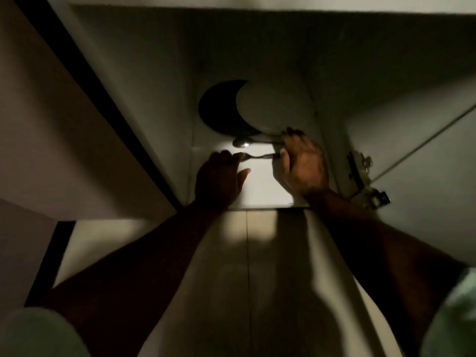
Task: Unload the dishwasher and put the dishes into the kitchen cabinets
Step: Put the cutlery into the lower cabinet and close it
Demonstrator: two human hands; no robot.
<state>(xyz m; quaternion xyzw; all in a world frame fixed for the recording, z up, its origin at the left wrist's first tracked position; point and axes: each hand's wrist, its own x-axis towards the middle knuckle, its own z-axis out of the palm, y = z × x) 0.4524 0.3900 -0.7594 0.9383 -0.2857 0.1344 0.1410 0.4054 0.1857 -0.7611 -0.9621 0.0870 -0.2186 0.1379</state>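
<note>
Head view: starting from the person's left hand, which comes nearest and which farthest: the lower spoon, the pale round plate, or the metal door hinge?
1. The lower spoon, its bowl at the fingertips of the left hand.
2. The pale round plate, behind the spoon, farther back.
3. The metal door hinge, far right, beyond the right hand.

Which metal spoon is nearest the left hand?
The smaller front metal spoon: its bowl sits at the left hand; the larger metal spoon lies behind, by the pale round plate.
</note>
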